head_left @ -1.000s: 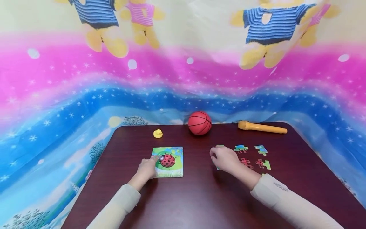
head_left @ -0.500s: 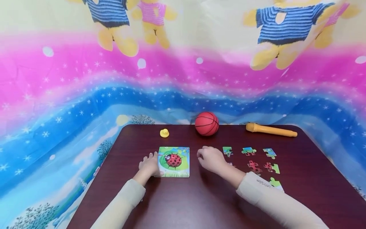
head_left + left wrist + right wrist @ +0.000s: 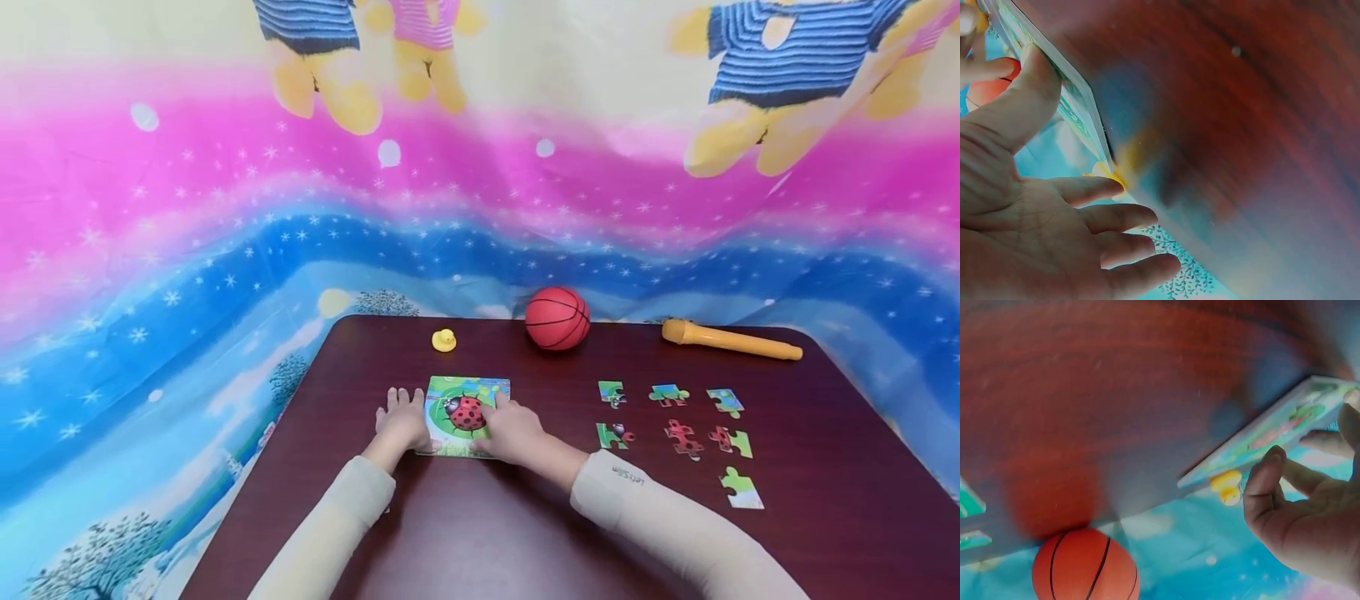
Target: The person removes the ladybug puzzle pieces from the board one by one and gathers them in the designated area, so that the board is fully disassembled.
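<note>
Here, the ladybird puzzle board (image 3: 467,415) lay flat near the table's middle. Left hand (image 3: 401,419): fingers straight, braced against the board's left edge. Right hand (image 3: 512,432): resting on the board's right part, fingers loosely curled; whether it pinched a piece could not be told. Best kept steady by both hands. Loose puzzle pieces (image 3: 678,421) lay well to the right. Surface: dark red table (image 3: 525,533). Backdrop: patterned cloth (image 3: 225,208).

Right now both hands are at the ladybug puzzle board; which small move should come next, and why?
Probably press the right hand gently down on the ladybug puzzle board, since its fingers rest on the picture while the left hand lies flat against the board's left edge. Loose puzzle pieces wait to the right.
</note>
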`<state>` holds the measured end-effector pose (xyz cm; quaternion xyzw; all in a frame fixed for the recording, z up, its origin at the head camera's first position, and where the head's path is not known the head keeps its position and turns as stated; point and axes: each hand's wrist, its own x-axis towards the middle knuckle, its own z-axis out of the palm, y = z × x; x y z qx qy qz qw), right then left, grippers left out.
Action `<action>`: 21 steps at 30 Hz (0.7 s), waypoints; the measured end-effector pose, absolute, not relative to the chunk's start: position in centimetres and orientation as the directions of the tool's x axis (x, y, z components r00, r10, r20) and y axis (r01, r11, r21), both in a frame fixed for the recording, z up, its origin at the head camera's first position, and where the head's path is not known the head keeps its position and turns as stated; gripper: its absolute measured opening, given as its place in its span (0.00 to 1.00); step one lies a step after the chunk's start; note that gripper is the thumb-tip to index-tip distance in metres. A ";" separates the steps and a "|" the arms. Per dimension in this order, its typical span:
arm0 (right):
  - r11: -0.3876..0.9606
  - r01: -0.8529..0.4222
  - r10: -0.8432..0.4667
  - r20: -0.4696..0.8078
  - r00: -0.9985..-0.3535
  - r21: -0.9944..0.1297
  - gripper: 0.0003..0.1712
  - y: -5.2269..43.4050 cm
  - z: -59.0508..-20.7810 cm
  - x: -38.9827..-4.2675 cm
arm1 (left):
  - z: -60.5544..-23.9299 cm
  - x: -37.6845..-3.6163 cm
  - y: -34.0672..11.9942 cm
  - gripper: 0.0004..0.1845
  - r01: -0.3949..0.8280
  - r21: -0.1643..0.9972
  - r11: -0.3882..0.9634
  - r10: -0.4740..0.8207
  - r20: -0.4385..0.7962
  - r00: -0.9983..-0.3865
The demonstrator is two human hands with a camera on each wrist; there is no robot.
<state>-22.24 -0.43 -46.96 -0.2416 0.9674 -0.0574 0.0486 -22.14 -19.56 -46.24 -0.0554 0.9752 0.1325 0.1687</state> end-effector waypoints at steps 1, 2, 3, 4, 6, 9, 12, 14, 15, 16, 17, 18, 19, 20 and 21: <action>0.881 -0.452 -0.466 -0.090 -0.880 -0.137 0.39 -0.5 -47.1 -22.1 | -46.2 -22.1 -19.6 0.58 -0.149 0.243 0.959 -0.060 -0.340 -0.938; 0.882 -0.452 -0.466 -0.105 -0.878 -0.131 0.39 -0.6 -47.3 -22.1 | -46.3 -22.2 -19.6 0.58 -0.148 0.243 0.959 -0.058 -0.340 -0.939; 0.881 -0.456 -0.469 -0.115 -0.876 -0.123 0.38 -0.7 -47.4 -22.0 | -46.3 -22.2 -19.7 0.58 -0.146 0.244 0.959 -0.057 -0.341 -0.939; 0.879 -0.463 -0.475 -0.118 -0.872 -0.115 0.37 -0.7 -47.5 -22.0 | -46.3 -22.2 -19.7 0.57 -0.148 0.245 0.958 -0.057 -0.344 -0.937; 0.869 -0.484 -0.494 -0.108 -0.863 -0.103 0.33 -0.8 -47.5 -22.0 | -46.3 -22.3 -19.9 0.57 -0.154 0.245 0.957 -0.060 -0.351 -0.935; 0.851 -0.515 -0.522 -0.074 -0.849 -0.100 0.26 -0.7 -47.3 -22.1 | -46.0 -22.4 -20.0 0.57 -0.161 0.251 0.955 -0.063 -0.359 -0.931; 0.833 -0.542 -0.549 -0.056 -0.834 -0.113 0.19 -0.7 -47.1 -22.0 | -45.8 -22.4 -20.0 0.58 -0.171 0.260 0.950 -0.069 -0.362 -0.930; 0.824 -0.554 -0.563 -0.056 -0.825 -0.121 0.16 -0.7 -47.1 -21.9 | -45.8 -22.4 -20.1 0.59 -0.180 0.265 0.947 -0.077 -0.358 -0.931; 0.821 -0.558 -0.567 -0.057 -0.822 -0.123 0.14 -0.7 -47.1 -21.8 | -45.8 -22.4 -20.1 0.60 -0.185 0.267 0.946 -0.081 -0.357 -0.931; 0.819 -0.560 -0.569 -0.057 -0.820 -0.127 0.14 -0.7 -47.0 -21.7 | -45.8 -22.4 -20.1 0.60 -0.187 0.270 0.945 -0.083 -0.355 -0.931; 0.819 -0.560 -0.570 -0.058 -0.820 -0.126 0.13 -0.7 -47.0 -21.6 | -45.8 -22.3 -20.2 0.61 -0.190 0.274 0.943 -0.085 -0.354 -0.931; 0.818 -0.561 -0.571 -0.057 -0.819 -0.127 0.13 -0.6 -47.0 -21.6 | -45.9 -22.4 -20.2 0.62 -0.192 0.275 0.942 -0.086 -0.354 -0.931; 0.817 -0.562 -0.572 -0.056 -0.819 -0.130 0.13 -0.6 -47.0 -21.5 | -45.9 -22.4 -20.3 0.63 -0.192 0.278 0.941 -0.085 -0.356 -0.931; 0.817 -0.561 -0.571 -0.054 -0.819 -0.136 0.13 -0.5 -47.0 -21.4 | -46.0 -22.4 -20.3 0.63 -0.194 0.280 0.940 -0.084 -0.362 -0.928; 0.817 -0.559 -0.570 -0.051 -0.820 -0.144 0.13 -0.5 -47.0 -21.4 | -46.1 -22.5 -20.4 0.63 -0.194 0.282 0.940 -0.082 -0.367 -0.927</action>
